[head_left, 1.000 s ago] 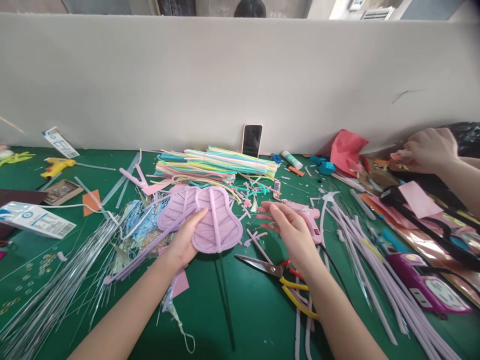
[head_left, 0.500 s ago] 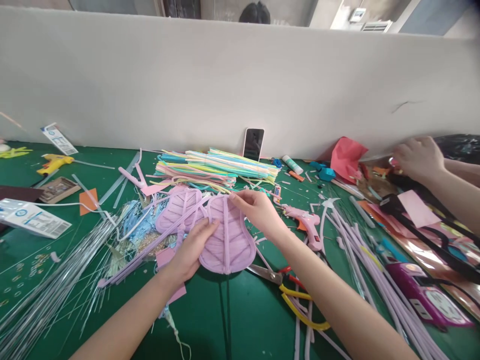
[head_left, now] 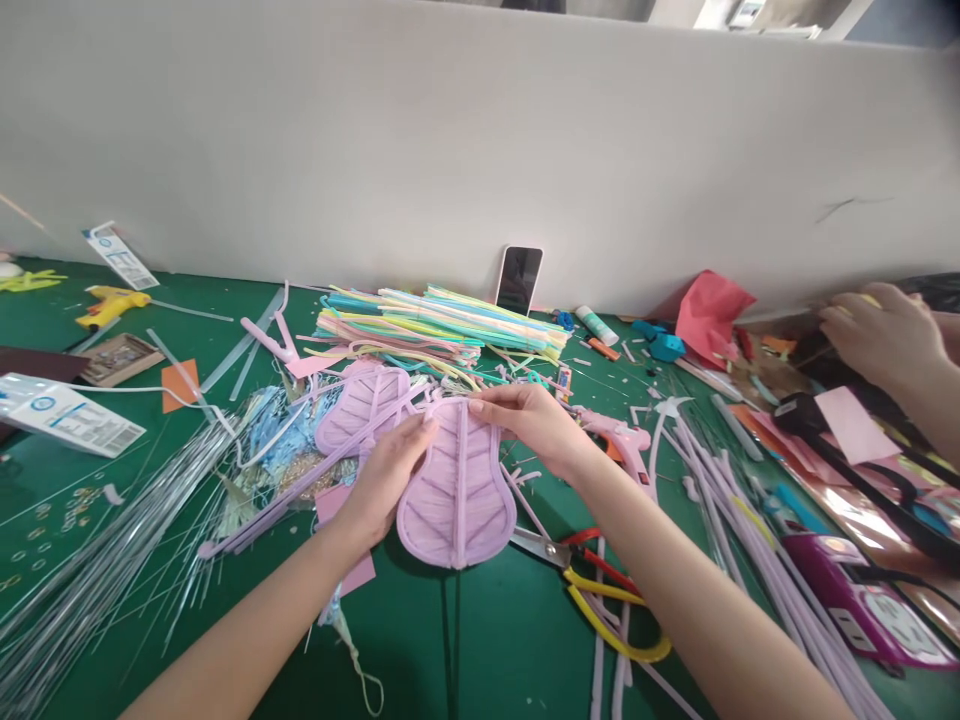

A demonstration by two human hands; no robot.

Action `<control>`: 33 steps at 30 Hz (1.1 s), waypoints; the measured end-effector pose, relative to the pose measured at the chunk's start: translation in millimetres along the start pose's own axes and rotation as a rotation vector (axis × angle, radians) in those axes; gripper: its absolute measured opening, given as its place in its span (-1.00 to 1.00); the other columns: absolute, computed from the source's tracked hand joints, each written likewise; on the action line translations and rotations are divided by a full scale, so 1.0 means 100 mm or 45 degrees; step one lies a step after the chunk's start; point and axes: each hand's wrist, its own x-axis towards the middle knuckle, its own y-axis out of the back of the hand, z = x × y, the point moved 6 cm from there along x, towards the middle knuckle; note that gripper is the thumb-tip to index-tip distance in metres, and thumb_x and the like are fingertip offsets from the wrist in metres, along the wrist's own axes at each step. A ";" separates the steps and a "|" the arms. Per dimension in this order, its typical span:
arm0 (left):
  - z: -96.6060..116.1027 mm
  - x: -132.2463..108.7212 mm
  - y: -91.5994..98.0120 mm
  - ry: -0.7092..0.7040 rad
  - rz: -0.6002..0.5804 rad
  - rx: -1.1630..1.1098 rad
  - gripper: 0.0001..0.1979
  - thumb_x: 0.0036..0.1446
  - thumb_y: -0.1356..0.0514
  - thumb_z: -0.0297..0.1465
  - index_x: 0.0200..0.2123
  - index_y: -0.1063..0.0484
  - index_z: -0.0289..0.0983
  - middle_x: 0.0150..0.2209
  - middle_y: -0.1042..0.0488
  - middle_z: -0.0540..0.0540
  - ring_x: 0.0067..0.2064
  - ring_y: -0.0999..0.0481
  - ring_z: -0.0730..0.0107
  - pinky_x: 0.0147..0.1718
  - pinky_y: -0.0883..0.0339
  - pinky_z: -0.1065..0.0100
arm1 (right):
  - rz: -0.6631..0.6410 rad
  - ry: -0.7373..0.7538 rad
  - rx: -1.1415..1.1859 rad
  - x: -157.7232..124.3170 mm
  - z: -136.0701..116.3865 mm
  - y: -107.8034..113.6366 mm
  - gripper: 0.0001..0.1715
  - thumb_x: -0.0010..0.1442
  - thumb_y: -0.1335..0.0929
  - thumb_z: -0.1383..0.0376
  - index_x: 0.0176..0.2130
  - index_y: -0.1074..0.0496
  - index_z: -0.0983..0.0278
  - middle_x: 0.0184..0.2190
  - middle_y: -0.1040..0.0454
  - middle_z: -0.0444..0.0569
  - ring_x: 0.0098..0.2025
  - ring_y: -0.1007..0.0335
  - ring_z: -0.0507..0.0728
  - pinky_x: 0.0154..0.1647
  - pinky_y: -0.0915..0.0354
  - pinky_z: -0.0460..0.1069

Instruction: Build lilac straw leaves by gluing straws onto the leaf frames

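Note:
A lilac leaf-shaped wing piece [head_left: 456, 490] with raised ribs is held just above the green table [head_left: 487, 650]. My left hand [head_left: 382, 475] grips its left edge, thumb on top. My right hand [head_left: 529, 420] pinches its upper right edge. A second, matching lilac wing [head_left: 361, 405] lies just behind on the clutter. A thin dark stem [head_left: 452, 640] runs down from the held piece toward me.
Scissors [head_left: 540, 545] and yellow-handled pliers [head_left: 615, 620] lie right of the piece, a pink glue gun [head_left: 619, 440] beyond. Pastel straws [head_left: 442, 335], a phone [head_left: 523, 280], silver wires [head_left: 97, 570] and lilac strips [head_left: 757, 560] crowd the table. Another person's hand [head_left: 885, 335] works at far right.
My right hand left the glue gun area and took hold of the wing's upper edge. The wing came toward me and turned more upright, away from the second wing.

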 end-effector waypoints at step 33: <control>0.14 -0.01 0.01 -0.249 -0.043 0.363 -0.83 0.05 -0.35 -0.32 -0.25 -0.59 -0.19 -0.19 -0.54 -0.07 -0.10 -0.47 0.25 -0.15 -0.31 0.40 | 0.198 0.326 -0.495 -0.37 -0.11 -0.17 -0.87 0.03 -0.40 0.28 -0.35 -0.57 0.22 -0.49 -0.55 -0.08 -0.44 -0.46 0.09 -0.35 -0.37 0.00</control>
